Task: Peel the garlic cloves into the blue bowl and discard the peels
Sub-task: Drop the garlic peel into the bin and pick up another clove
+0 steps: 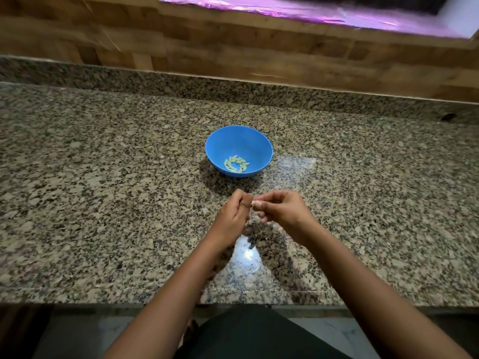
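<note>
Speckled granite runs under everything I am doing, a worktop (pixel 103 177) in brown, black and cream flecks with a raised granite lip along its back edge and wood-toned tiles (pixel 207 47) above that. My two hands meet over the middle of the worktop, nearer the front edge than the back. My right hand (pixel 282 211) has its fingers curled, thumb and forefinger pinching a small pale garlic clove (pixel 256 203) at their tips. My left hand (pixel 234 216) is curled too, its fingertips drawn up against the same clove from the other side, so both grips are narrow and closed on that one small thing; how much skin is left on it I cannot tell. The blue bowl (pixel 225 141) sits on the worktop just beyond my hands, towards the back edge and well clear of both side edges. At its bottom lies a loose ring of peeled cloves (pixel 236 164), pale green-white, touching one another. A bright patch of reflected light (pixel 247 252) shines on the stone between my forearms, close to the front edge.
</note>
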The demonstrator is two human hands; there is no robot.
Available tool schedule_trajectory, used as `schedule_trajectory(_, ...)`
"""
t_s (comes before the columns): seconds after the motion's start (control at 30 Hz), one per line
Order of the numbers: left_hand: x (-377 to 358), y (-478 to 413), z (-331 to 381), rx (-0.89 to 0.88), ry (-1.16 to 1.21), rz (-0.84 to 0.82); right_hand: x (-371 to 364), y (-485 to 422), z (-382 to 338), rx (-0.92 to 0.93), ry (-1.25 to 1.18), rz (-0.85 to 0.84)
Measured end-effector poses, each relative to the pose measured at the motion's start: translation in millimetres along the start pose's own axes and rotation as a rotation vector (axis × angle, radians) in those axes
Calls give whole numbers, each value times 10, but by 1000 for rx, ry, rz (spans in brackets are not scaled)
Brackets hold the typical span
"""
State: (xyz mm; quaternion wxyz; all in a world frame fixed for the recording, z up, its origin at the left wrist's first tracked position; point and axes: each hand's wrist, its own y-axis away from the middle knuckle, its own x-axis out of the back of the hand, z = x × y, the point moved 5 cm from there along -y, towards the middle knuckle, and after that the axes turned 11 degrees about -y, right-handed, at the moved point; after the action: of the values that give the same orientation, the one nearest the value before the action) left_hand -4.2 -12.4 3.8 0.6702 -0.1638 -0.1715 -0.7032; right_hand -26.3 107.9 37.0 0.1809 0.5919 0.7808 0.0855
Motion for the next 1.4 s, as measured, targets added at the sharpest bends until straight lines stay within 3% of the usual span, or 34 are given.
schedule_trajectory(0.07,6,-28,28,-20,-33,-18,-17,34,-41,9,15,-22)
schedule_trajectory(0.2,39,-37,87,-74,-106,-25,-51,66,-76,39,407,-56)
schedule_trajectory(0.3,52,-64,108,-49,-87,-29,-75,78,-86,70,482,-25)
schedule_trajectory(0.43,13,-115,111,123,166,-81,-139,123,-110,406,844,128)
schedule_trajectory(0.5,-8,-91,118,158,158,-106,-172,148,-54,490,945,126)
schedule_trajectory(0.53,-4,-85,112,128,96,-89,-125,123,-25,400,823,116)
schedule_trajectory(0.63,21,-65,96,-15,-5,-13,-42,56,103,-108,28,14)
schedule_trajectory(0.7,19,-83,66,-42,-28,22,-16,28,131,-245,-173,0)
schedule_trajectory(0.77,6,-110,52,11,-17,18,-5,-1,112,-106,92,16)
schedule_trajectory(0.87,-87,-132,-12,257,152,-100,-51,55,17,590,968,98)
schedule_trajectory(0.93,-122,-118,-27,384,311,-174,-87,94,55,817,1106,82)
schedule_trajectory(1.0,-104,-121,-13,337,243,-156,-64,58,81,637,962,65)
schedule_trajectory(1.1,-5,-130,32,156,-138,-14,-1,0,189,124,497,50)
schedule_trajectory(1.3,33,-168,72,-4,-208,52,38,-42,170,55,168,27)
schedule_trajectory(1.4,53,-162,132,-59,-204,90,20,-74,192,-50,-112,8)
